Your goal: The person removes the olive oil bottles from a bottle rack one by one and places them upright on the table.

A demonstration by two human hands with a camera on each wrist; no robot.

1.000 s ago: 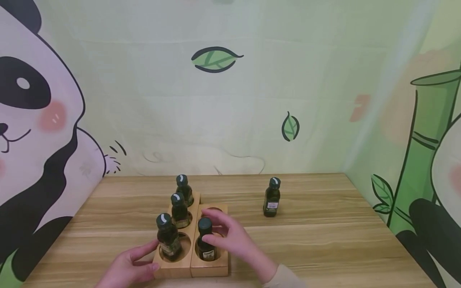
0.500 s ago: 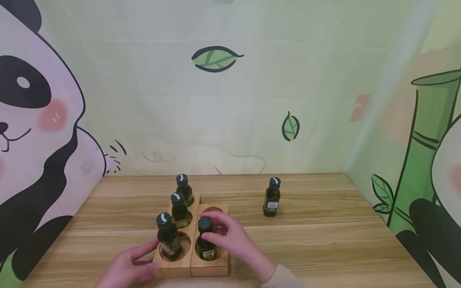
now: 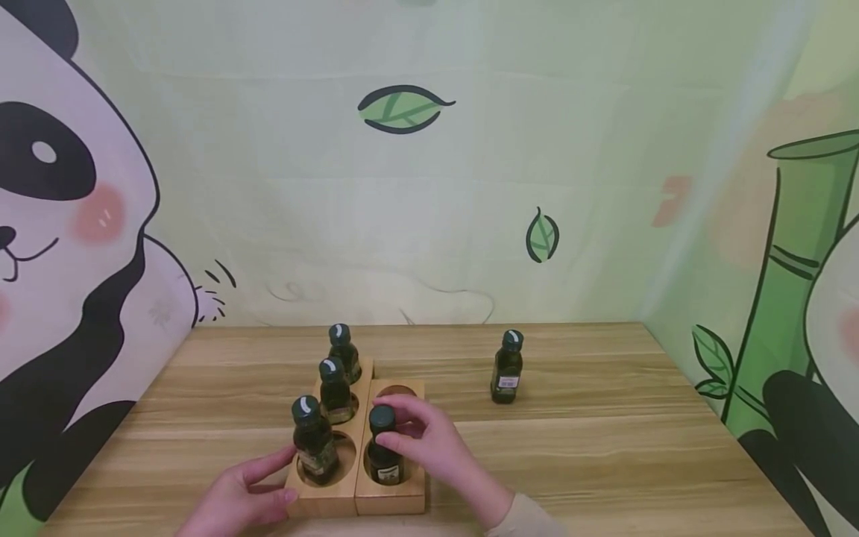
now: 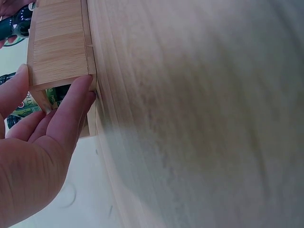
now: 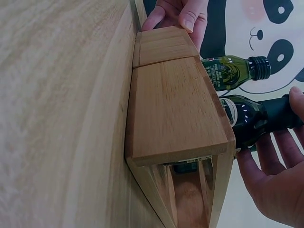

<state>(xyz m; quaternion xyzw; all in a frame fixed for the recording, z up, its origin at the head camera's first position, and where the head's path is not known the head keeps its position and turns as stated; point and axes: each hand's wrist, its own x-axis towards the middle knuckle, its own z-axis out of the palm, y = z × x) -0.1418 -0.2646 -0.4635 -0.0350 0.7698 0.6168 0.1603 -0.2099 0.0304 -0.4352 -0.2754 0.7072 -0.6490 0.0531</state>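
Note:
Two wooden bottle racks with round holes stand side by side, the left rack (image 3: 322, 506) and the right rack (image 3: 391, 505). My left hand (image 3: 235, 496) grips the front left corner of the left rack, thumb and fingers on either side of that corner. My right hand (image 3: 432, 444) holds a dark glass bottle (image 5: 244, 116) by its capped neck, thumb in front and fingers behind. That bottle stands upright in the right rack's front hole. In the left rack are a front bottle (image 3: 314, 445), leaning slightly, a middle bottle (image 3: 335, 394) and a back bottle (image 3: 344, 359).
Another dark bottle (image 3: 506, 373) with a small pale label stands alone on the wood-grain table (image 3: 590, 447), right of the racks. The right rack's back hole (image 3: 396, 391) shows behind my right fingers. A panda-print cloth (image 3: 456, 201) hangs behind the table.

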